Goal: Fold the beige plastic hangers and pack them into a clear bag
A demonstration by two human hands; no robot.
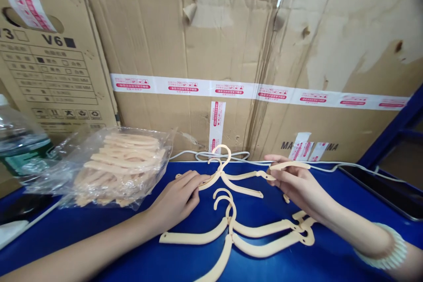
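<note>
Cream plastic clothes hangers lie in two groups on the blue tabletop. At the back, my left hand (187, 194) is closed on the left arm of a hanger (222, 172), fingers curled over it. On the right, my right hand (295, 183) pinches a loose curved hanger piece (291, 165) between thumb and fingers, beside the end of a hanger arm (265, 175). In front of both hands lie two more hangers (264, 249), overlapping with hooks upward. Notched end pieces (306, 220) show at their right tips. My right palm hides part of what it grips.
A clear plastic bag (122, 167) full of cream pieces stands at left, near a green-labelled bottle (24, 147). Cardboard (185, 119) walls the back. A white cable (185, 153) runs along it. A dark phone-like slab (383, 191) lies at right.
</note>
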